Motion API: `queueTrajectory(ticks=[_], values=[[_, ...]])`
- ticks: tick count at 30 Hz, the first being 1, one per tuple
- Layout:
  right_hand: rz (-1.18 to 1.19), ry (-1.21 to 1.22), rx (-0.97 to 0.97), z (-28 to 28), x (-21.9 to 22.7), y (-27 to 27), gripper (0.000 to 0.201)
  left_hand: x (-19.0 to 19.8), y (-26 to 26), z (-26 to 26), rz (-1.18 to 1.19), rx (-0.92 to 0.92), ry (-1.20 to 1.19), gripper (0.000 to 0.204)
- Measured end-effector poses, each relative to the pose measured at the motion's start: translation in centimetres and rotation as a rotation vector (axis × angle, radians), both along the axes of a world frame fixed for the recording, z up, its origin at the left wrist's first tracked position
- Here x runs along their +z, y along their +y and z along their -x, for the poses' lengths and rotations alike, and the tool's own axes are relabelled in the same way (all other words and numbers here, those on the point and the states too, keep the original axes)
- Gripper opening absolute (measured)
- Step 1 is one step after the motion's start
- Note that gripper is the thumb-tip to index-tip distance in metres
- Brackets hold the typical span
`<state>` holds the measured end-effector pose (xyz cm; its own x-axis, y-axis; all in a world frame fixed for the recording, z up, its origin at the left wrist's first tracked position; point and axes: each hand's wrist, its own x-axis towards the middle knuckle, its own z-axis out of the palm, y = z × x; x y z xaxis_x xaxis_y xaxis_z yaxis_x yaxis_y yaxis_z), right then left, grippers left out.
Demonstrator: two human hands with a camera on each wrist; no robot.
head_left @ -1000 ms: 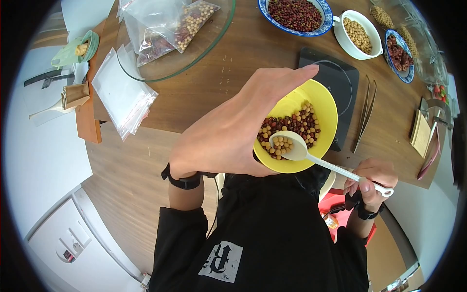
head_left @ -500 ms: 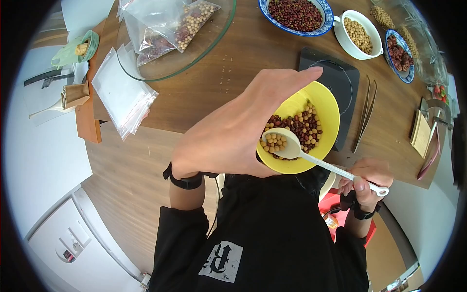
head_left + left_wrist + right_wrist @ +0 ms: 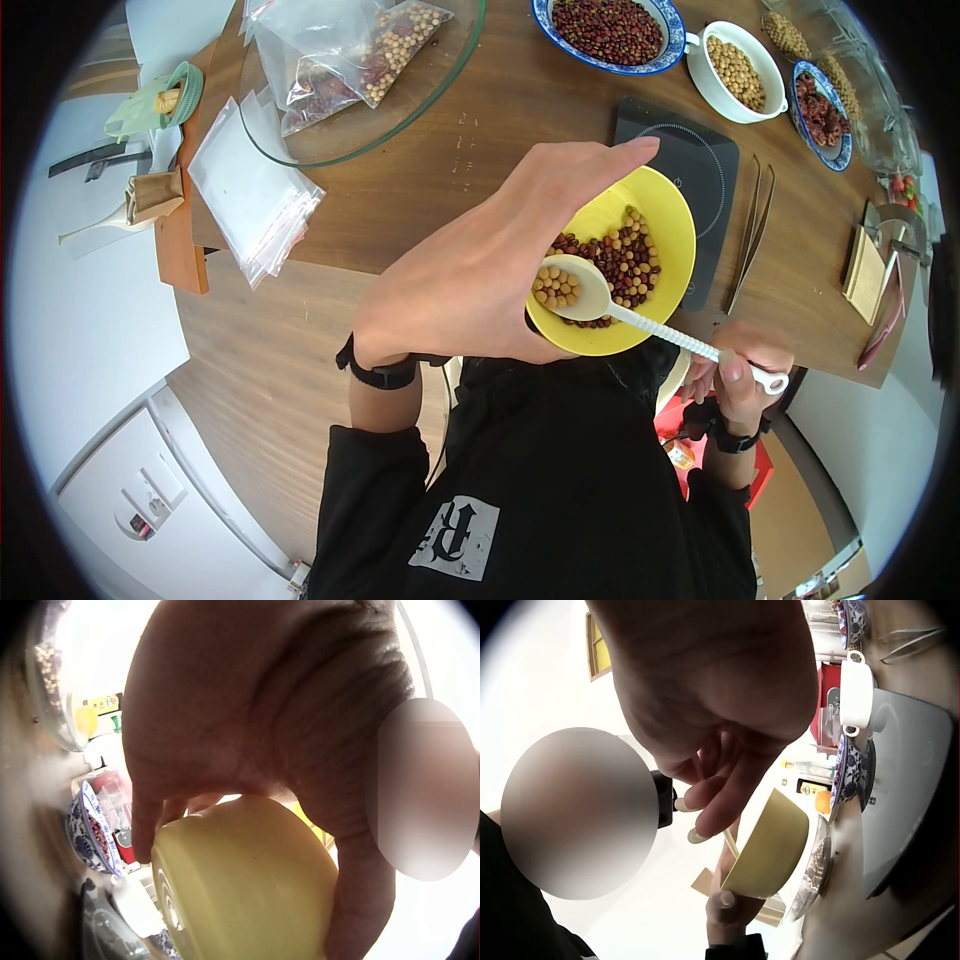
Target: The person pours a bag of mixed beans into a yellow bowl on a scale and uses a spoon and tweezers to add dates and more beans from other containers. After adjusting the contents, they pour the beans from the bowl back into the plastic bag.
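Note:
In the head view my left hand [image 3: 465, 265] grips a yellow bowl [image 3: 676, 240] round its side, and the bowl is tipped toward me. Dark red beans [image 3: 632, 272] mixed with pale soybeans lie in it. My right hand [image 3: 748, 370] pinches the ribbed handle of a white spoon [image 3: 655, 328] near its ringed end. Soybeans [image 3: 556, 287] fill the spoon's head, which is inside the bowl close to my left hand. The left wrist view shows thumb and fingers spread around the bowl [image 3: 240, 885]. Curled fingers [image 3: 724, 799] appear above the bowl [image 3: 772, 847] in the right wrist view.
A black induction cooker [image 3: 708, 160] sits beyond the bowl, with tongs [image 3: 750, 240] to its right. Behind stand a blue-rimmed bowl [image 3: 672, 15] of red beans and a white pot [image 3: 700, 72] of soybeans. A glass bowl [image 3: 440, 105] holds filled bags; flat bags [image 3: 245, 185] lie left.
The spoon has slid left inside the bowl, toward my left hand, with soybeans in it. My right hand has moved left with the handle. The bowl has shifted only slightly.

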<state>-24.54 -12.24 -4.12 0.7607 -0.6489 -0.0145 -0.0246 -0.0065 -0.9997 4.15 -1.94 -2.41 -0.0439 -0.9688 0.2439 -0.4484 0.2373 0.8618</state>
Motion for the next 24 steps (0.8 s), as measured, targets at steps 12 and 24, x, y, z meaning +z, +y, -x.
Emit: queueTrajectory(ticks=[12, 24], values=[[-0.018, 0.000, -0.186, -0.5, 0.5, 0.2, 0.047, -0.2, 0.0, -0.1, -0.002, 0.019, -0.019, 0.124], [-0.154, -0.079, -0.350, 1.9, -1.1, -0.1, 0.040, -3.1, -0.5, 0.6, -0.103, 0.045, 0.111, 0.118]])
